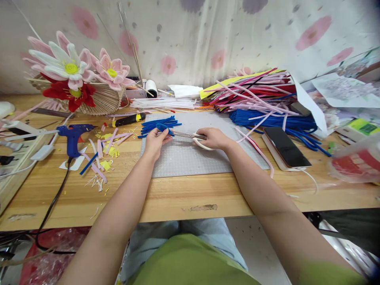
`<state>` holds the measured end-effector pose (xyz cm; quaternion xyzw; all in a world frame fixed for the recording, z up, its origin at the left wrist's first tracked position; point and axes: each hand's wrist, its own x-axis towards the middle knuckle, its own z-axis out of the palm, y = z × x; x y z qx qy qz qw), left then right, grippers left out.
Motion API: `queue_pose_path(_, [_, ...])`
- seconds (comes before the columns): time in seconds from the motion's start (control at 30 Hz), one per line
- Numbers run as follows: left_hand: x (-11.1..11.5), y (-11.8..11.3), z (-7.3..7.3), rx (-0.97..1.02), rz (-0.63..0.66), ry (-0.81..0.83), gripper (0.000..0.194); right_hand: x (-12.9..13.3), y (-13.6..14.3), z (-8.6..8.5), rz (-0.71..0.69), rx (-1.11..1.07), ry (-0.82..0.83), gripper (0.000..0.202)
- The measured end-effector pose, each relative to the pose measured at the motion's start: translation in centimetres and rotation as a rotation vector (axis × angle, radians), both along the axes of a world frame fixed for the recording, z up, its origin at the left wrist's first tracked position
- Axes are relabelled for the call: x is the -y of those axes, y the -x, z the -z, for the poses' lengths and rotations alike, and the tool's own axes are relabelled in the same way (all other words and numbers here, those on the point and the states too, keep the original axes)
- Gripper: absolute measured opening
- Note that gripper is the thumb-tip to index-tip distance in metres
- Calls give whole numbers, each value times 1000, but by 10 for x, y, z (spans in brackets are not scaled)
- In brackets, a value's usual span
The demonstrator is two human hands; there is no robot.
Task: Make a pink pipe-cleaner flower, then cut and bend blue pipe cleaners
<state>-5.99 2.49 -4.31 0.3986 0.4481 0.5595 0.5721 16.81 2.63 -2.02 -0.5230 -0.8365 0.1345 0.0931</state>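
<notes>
Between the fingers of my left hand [156, 142] is a blue pipe cleaner [164, 128], bent into a loop. My right hand [214, 138] grips a pair of scissors [203, 145] with white handles. The blades point left and reach the blue piece at my left fingertips; whether they are parted there is too small to tell. Both hands are over the grey cutting mat [190, 162]. Just behind my left hand lies a small pile of cut blue pipe cleaners [160, 123].
A blue glue gun [74, 138] and scattered scraps [108, 152] lie left, below pipe-cleaner flowers [71, 69]. On the right are a phone [286, 146], a blue pipe-cleaner bundle [273, 120] and a plastic tub [356, 162]. A yellow-black cutter [127, 120] lies behind the scraps.
</notes>
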Motion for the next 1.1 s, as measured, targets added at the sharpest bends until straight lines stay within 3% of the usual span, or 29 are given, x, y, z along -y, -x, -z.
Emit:
queue_pose_path(0.13, [0, 1, -2, -5, -27, 13, 24, -4, -9, 1, 55, -34, -48, 35])
queue_pose_path(0.33, [5, -5, -4, -135, 77, 44, 30, -17, -26, 18, 380, 16, -208, 30])
queue_pose_path(0.5, [6, -8, 3, -271, 186, 8, 30, -21, -36, 26, 492, -79, -204, 38])
queue_pose_path(0.6, [5, -7, 10, -366, 203, -78, 26, -20, -34, 21, 532, -185, -322, 35])
queue_pose_path(0.7, [6, -5, 13, -521, 186, -190, 23, -14, -15, 15, 488, -372, -379, 28])
queue_pose_path(0.87, [8, -5, 12, -681, 168, -269, 22, 2, 35, 18, 90, -662, 69, 31])
queue_pose_path(0.93, [8, -7, 11, -633, 199, -244, 24, 4, 47, 24, 70, -738, 139, 27])
queue_pose_path(1.1, [6, -10, 6, -444, 273, -63, 31, 0, 48, 34, 190, -943, 185, 28])
